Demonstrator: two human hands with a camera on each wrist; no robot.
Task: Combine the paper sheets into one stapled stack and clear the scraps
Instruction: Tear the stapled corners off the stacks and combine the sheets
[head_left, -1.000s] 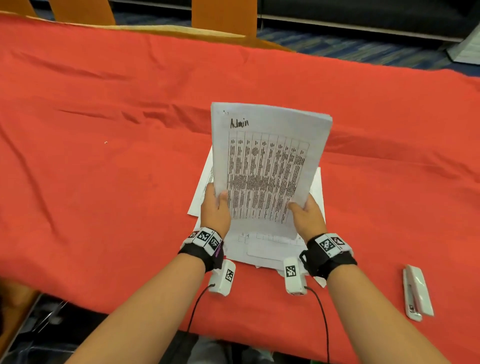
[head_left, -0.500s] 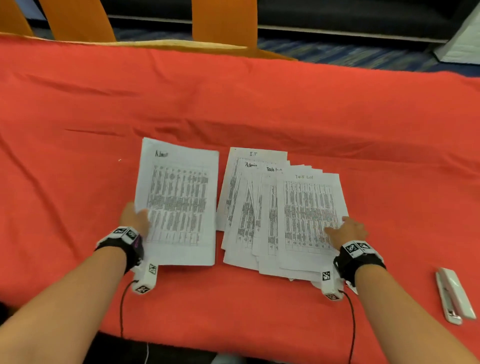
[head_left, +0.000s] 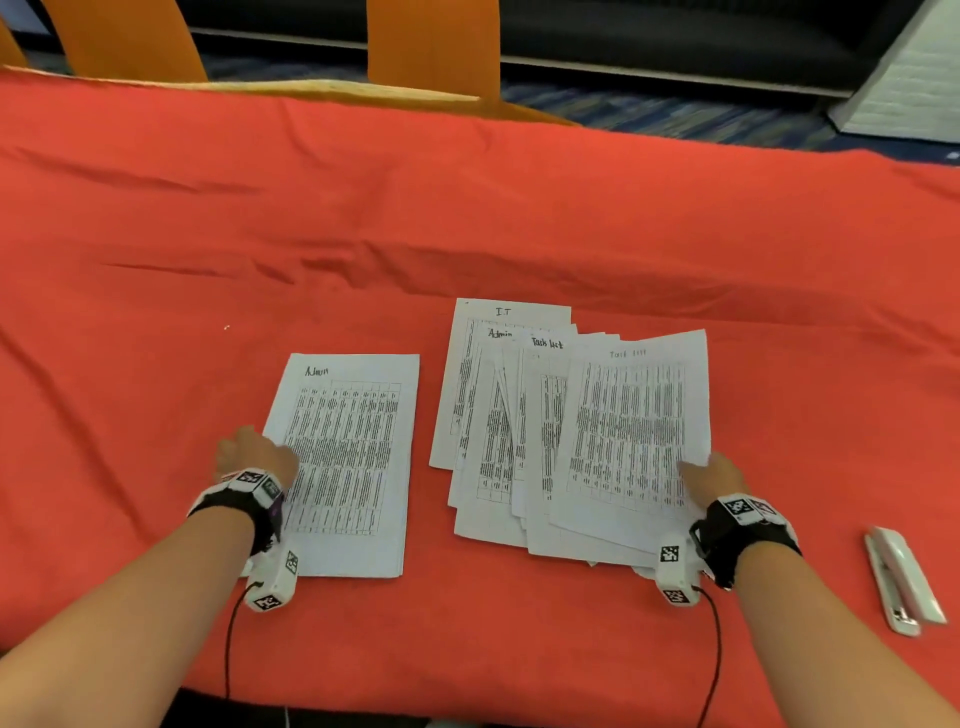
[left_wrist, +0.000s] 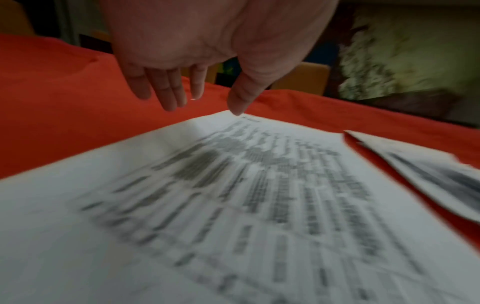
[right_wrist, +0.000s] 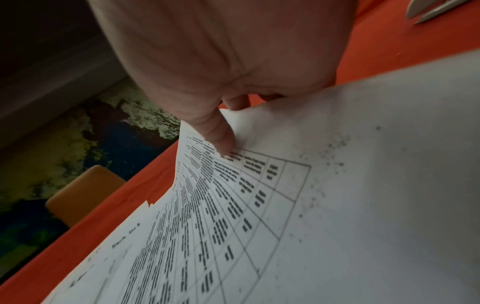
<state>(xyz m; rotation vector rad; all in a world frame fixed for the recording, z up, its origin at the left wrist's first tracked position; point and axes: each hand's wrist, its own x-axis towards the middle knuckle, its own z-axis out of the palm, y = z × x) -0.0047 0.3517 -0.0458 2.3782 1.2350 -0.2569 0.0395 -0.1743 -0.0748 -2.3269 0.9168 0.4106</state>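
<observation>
A single printed sheet headed "Admin" (head_left: 348, 462) (left_wrist: 233, 205) lies flat on the red tablecloth (head_left: 467, 208). My left hand (head_left: 254, 449) (left_wrist: 205, 105) is at its left edge with straight fingers and grips nothing. To the right, several printed sheets lie in a fanned pile (head_left: 493, 441). The top sheet, headed "Task list" (head_left: 634, 431) (right_wrist: 337, 205), has its right edge pinched by my right hand (head_left: 698, 470) (right_wrist: 228, 127), thumb on top and fingers underneath. A white stapler (head_left: 904, 582) lies on the cloth at the far right.
Orange chair backs (head_left: 431, 47) stand behind the table's far edge. The near table edge runs just under my forearms. Wide bare cloth lies beyond and left of the papers. No scraps are plain to see.
A second ago both hands held the Admin sheet upright over the pile. It now lies flat on the left, and my right hand has moved to the pile and pinched the top sheet's edge.
</observation>
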